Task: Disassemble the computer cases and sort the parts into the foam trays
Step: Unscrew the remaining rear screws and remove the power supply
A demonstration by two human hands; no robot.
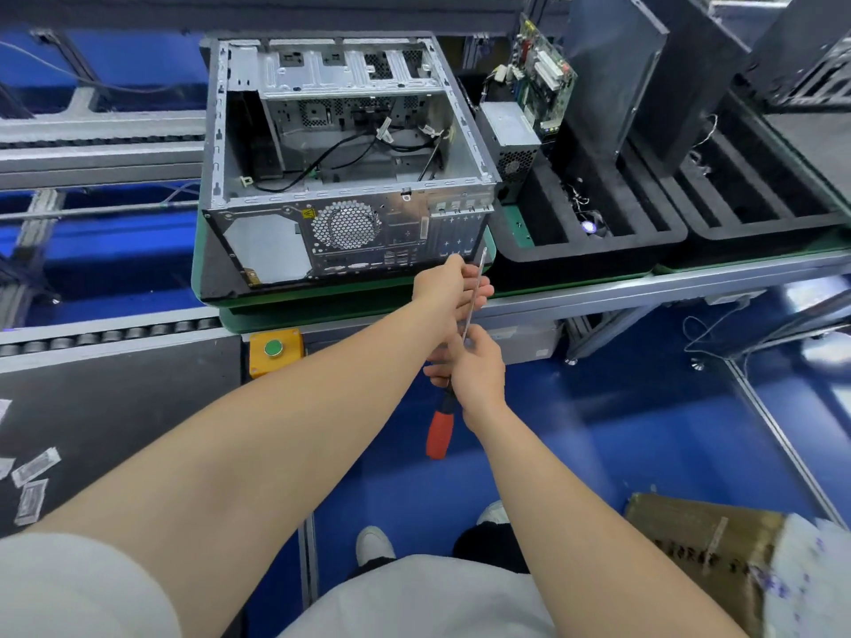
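I see the case (350, 223) lying open side up on a green pallet (294, 294) on the desk, with its rear panel facing me. Loose black cables lie inside it.

Both hands work just in front of the case's lower right rear corner.
- Left hand (449, 287): grips the upper part of the screwdriver (440, 430) shaft, thumb and fingers closed on the metal.
- Right hand (479, 370): fingers are curled round the shaft lower down. The red handle hangs below this hand.
- The shaft tip points up and stops just beside the case's slot covers. I cannot tell whether it touches them.

Right of the case stands a black foam tray (589, 253). It holds a power supply (511, 135), a circuit board (545, 80) standing upright, and a dark panel (612, 76). A second tray (760, 225) sits further right.
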